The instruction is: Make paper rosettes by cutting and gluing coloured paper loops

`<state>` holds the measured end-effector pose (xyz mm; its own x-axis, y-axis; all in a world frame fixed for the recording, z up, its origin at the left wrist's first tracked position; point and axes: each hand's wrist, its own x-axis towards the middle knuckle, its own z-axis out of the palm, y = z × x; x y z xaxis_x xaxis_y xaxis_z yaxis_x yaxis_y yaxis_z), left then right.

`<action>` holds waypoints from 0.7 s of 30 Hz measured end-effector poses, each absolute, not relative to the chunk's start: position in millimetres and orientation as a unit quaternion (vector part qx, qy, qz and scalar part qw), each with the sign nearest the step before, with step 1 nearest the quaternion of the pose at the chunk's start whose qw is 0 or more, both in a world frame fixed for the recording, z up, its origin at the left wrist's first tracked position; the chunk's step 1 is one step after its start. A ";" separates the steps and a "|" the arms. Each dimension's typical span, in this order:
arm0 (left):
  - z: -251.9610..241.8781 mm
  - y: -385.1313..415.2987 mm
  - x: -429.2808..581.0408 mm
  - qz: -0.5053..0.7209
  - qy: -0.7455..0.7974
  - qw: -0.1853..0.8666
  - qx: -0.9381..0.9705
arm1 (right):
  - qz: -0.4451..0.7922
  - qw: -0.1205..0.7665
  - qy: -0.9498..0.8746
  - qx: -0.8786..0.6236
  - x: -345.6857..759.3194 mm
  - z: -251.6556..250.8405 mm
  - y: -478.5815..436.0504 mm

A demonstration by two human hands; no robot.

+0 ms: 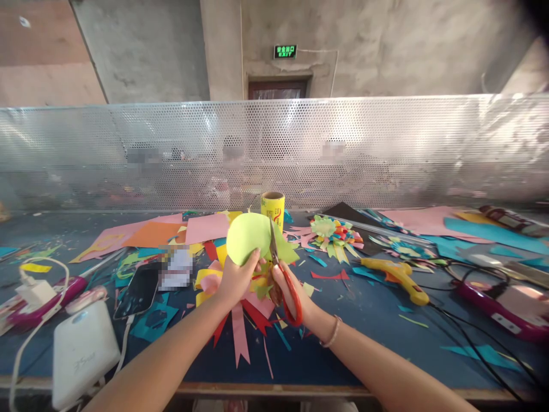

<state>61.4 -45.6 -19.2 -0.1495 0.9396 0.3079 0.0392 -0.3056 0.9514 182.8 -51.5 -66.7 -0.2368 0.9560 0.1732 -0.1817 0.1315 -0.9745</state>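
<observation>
The left hand (238, 279) sensibly edge-pinched the round, lime-green, probably flimsy paper (245, 236); the right hand (307, 296) gripped red-handled metal scissors (275, 255).

Before the tube (278, 210) are the scissors (274, 252), with a phone (138, 290) left and a glue gun (397, 272) right.

Place: a paper-craft workshop, it seems
Wall (386, 40): bare concrete, exit sign (285, 52) at top
Partition (386, 131): perforated metal, middle
Table (351, 343): paper scraps (330, 276), glue gun (398, 275) at right
</observation>
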 end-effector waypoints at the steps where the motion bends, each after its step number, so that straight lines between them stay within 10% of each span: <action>1: -18.5 -46.6 61.8 0.599 0.458 0.380 0.536 | 0.556 0.512 -0.553 -0.349 182.6 -65.9 -51.4; 21: -20.9 -45.6 61.1 0.623 0.450 0.342 0.541 | 0.560 0.510 -0.561 -0.334 181.6 -65.6 -53.0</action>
<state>61.1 -45.6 -20.9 -0.1796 0.9131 0.3661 0.0604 -0.3612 0.9305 181.6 -53.0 -65.6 -0.2568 0.9459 0.1981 -0.1977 0.1493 -0.9688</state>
